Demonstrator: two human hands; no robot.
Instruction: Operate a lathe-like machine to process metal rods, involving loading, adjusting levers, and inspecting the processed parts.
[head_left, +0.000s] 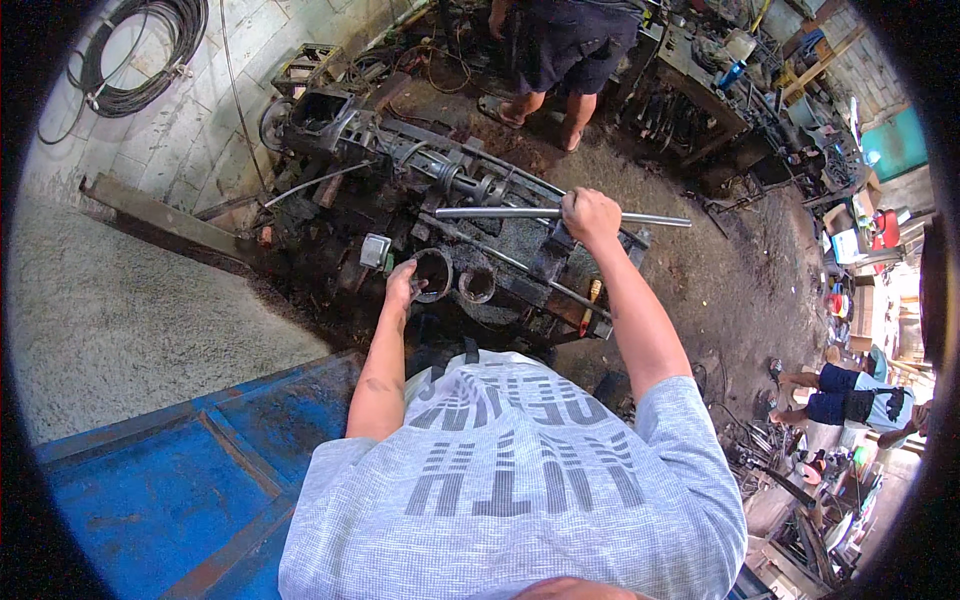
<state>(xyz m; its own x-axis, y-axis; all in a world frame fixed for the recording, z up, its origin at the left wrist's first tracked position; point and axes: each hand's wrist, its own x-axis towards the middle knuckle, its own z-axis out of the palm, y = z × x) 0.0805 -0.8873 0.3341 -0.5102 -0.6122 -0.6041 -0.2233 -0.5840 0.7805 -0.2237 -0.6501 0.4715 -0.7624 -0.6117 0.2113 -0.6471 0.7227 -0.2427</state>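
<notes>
My right hand (592,215) is closed round a long bare metal bar (655,218), which lies nearly level above a dark, greasy machine bed (525,285). My left hand (400,288) is at the left rim of a round, dark-lined can (434,275), its fingers curled against the edge and partly hidden. A smaller round cup (477,285) stands just right of the can. Behind the bar lies a machine with a shaft and collars (455,180) between long rails. A tool with a yellow and red handle (591,305) rests near the bed's right end.
A small pale-topped box (375,250) sits left of the can. Another person (575,50) stands beyond the machine, and one more (850,395) is at far right. A cluttered workbench (690,75) stands back right. Blue metal panels (150,480) are at lower left; coiled cable (140,55) hangs on the wall.
</notes>
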